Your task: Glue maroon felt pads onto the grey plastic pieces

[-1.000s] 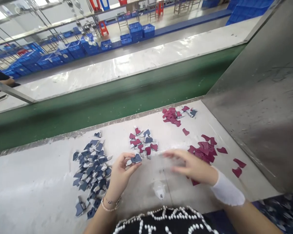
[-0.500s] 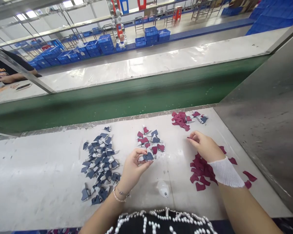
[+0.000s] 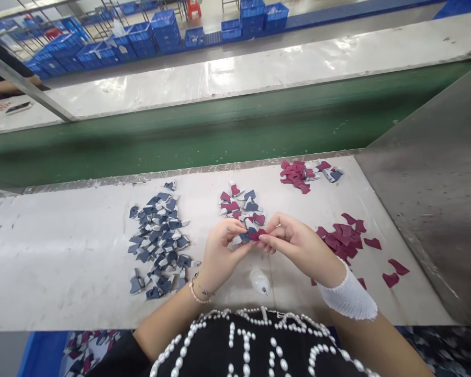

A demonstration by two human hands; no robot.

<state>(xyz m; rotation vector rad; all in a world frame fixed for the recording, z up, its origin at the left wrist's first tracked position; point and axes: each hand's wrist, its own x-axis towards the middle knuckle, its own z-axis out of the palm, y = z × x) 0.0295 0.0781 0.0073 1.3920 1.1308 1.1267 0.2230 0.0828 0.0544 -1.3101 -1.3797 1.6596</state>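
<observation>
My left hand pinches a navy and grey piece over the middle of the white work surface. From the right, my right hand holds a maroon piece against it, and the two pieces touch or overlap. Just behind my hands lies a small group of mixed maroon, navy and grey pieces. A large pile of navy and grey pieces is to the left. Loose maroon pieces lie beside my right wrist, partly hidden by it. A small white bottle rests nearer my body.
At the back right is another maroon pile with a few grey pieces. A green belt runs behind the work surface. A metal panel stands at right. A blue bin holds pieces at lower left. A person's arm shows at far left.
My right hand has moved left with the maroon piece and now meets my left hand. The view has tilted downward, showing the bin at lower left more fully.
</observation>
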